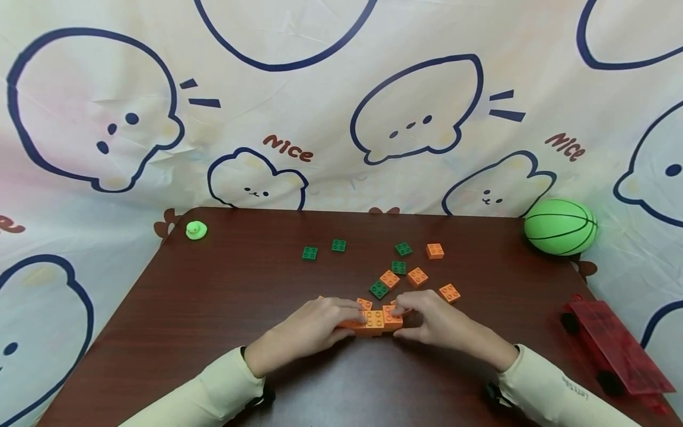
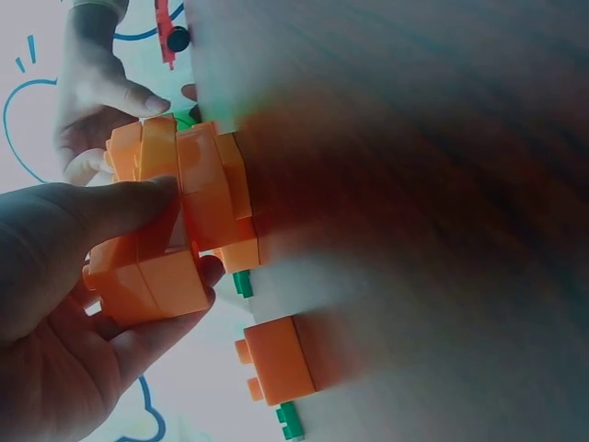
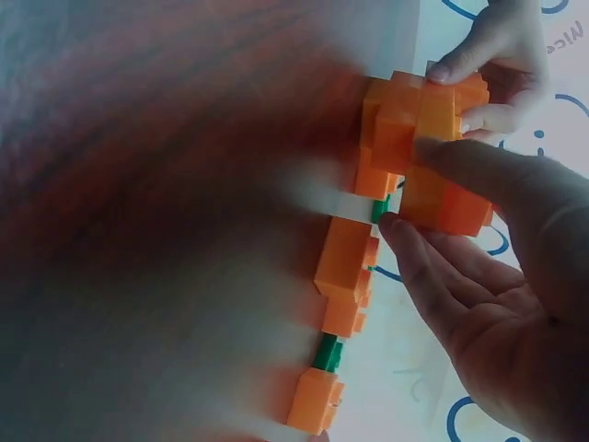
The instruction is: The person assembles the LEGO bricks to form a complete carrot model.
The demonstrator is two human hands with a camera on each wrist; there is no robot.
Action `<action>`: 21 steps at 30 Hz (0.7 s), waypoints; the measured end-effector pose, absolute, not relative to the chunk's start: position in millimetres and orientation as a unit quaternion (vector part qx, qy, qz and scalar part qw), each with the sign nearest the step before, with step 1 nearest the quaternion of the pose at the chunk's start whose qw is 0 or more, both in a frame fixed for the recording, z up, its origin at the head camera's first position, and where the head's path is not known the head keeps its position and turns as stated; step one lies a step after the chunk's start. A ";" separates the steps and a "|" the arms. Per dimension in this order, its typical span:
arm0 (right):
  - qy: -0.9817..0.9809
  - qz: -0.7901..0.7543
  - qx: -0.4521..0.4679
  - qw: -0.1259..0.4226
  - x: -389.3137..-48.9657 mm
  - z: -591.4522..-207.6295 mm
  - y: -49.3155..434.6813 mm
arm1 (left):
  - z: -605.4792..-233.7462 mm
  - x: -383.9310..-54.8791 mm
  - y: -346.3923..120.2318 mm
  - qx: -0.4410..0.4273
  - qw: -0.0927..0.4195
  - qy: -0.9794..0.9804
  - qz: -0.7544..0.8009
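Observation:
A structure of joined orange toy building bricks [image 1: 374, 320] stands low over the table, between both hands. My left hand [image 1: 322, 320] grips its left end, thumb on the near side and fingers round the far side. At the opposite end, my right hand [image 1: 434, 317] pinches the bricks between thumb and fingers. The left wrist view shows the stacked bricks [image 2: 207, 184] close up, with the left thumb [image 2: 138, 207] laid across them. Behind the structure, a loose orange brick [image 1: 364, 303] is partly hidden. In the right wrist view, more orange bricks [image 3: 342, 258] rest on the table.
Beyond the hands lie loose green bricks [image 1: 398, 267] and orange bricks [image 1: 417, 277] on the dark brown table [image 1: 213, 308]. A small green duck [image 1: 196, 230] sits at the back left. At the right are a green ball [image 1: 561, 227] and a red toy cart [image 1: 613, 344].

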State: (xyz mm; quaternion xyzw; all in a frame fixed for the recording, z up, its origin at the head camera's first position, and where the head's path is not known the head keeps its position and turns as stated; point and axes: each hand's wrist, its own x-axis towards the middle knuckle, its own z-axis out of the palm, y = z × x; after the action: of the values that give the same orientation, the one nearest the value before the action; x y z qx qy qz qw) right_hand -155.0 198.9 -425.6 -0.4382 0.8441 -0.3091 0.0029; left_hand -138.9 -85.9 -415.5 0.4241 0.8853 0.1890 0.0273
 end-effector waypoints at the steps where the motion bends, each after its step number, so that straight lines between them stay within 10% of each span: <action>1: 0.844 -0.311 -0.437 -0.001 -154.4 -426.8 198.5 | -415.2 -138.8 -85.9 0.424 0.028 0.885 0.189; 21: 0.829 -0.349 -0.434 -0.054 -151.0 -436.4 199.1 | -414.0 -139.3 -85.7 0.424 0.035 0.885 0.189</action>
State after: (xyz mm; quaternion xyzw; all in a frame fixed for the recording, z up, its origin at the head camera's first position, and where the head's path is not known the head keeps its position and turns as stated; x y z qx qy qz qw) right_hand -151.0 199.1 -436.4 -0.4344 0.8286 -0.3490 -0.0545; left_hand -139.3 -85.7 -414.0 0.4241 0.8849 0.1893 0.0351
